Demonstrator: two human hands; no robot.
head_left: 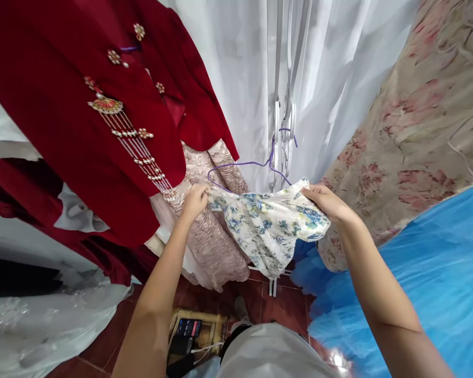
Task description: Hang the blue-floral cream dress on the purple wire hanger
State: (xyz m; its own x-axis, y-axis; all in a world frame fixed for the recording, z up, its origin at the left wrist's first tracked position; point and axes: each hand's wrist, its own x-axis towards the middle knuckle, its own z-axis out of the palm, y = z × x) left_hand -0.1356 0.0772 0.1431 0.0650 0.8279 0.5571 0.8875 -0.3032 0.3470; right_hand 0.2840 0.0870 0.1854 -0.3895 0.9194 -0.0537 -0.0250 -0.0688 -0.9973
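Note:
A small white garment with blue and yellow-green flowers (266, 223) is stretched out in front of me. My left hand (196, 201) pinches its left upper corner, and my right hand (326, 201) grips the upper right edge with the thumb on top. Behind its top edge shows a thin purple clothes hanger (256, 163), whose hook stands near the white rack posts. Whether the garment sits fully on the hanger is hidden by the cloth. The lower part hangs loosely in folds between both hands.
A red velvet jacket (142, 131) with beaded ornaments and a pink brocade skirt (216, 247) hang at left. At right are a floral beige dress (402, 131) and blue tulle (410, 268). White rack posts (276, 136) stand ahead. Below, a phone (189, 327) lies on a bamboo stool (216, 328).

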